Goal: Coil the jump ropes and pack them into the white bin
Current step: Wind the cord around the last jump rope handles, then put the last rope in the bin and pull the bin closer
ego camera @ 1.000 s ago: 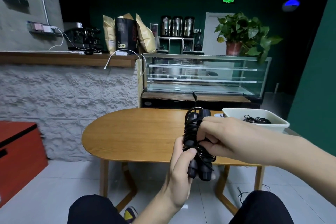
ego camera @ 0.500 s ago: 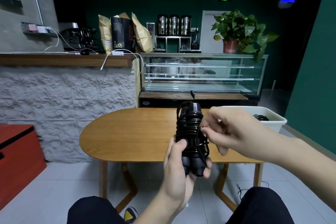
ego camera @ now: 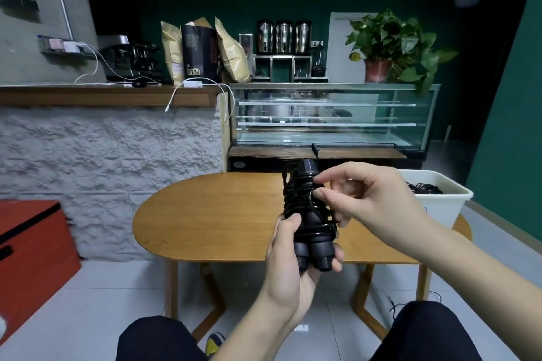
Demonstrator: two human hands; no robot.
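Above the near edge of the oval wooden table (ego camera: 223,220), the left hand (ego camera: 289,267) clenches the coiled black jump rope (ego camera: 308,214) while the right hand (ego camera: 372,202), shifted off the handles, pinches its last loop, white plastic bin (ego camera: 440,205) waiting at three o'clock.

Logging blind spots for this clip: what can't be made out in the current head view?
- Free end of the jump rope: lost among the black coils and behind the right hand fingers.
- White bin contents: black cord shows over the rim, but the wall and right hand hide how many ropes.
- Handle bases: partly cupped in the left hand.
- Floor cord by the right knee: too thin to identify.
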